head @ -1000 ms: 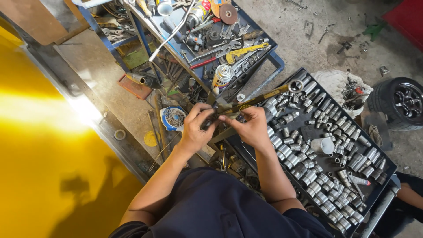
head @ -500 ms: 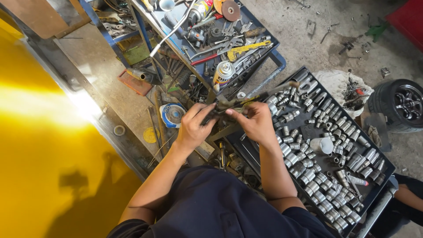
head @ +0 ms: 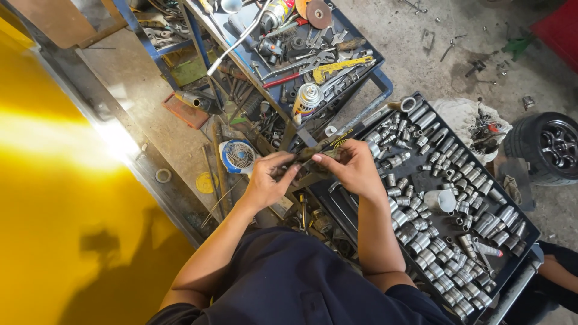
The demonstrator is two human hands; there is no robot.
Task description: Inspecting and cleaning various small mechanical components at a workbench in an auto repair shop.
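White labelled spray can point(head: 307, 100) on blue cart point(head: 373, 60)

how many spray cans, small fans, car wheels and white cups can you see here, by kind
Tall white and green spray can on the blue metal tool cart: 1
Small round blue and white fan on the floor: 1
Black car wheel with tyre at the right edge: 1
White plastic cup lying in the black tray of steel sockets: 1
Total: 4
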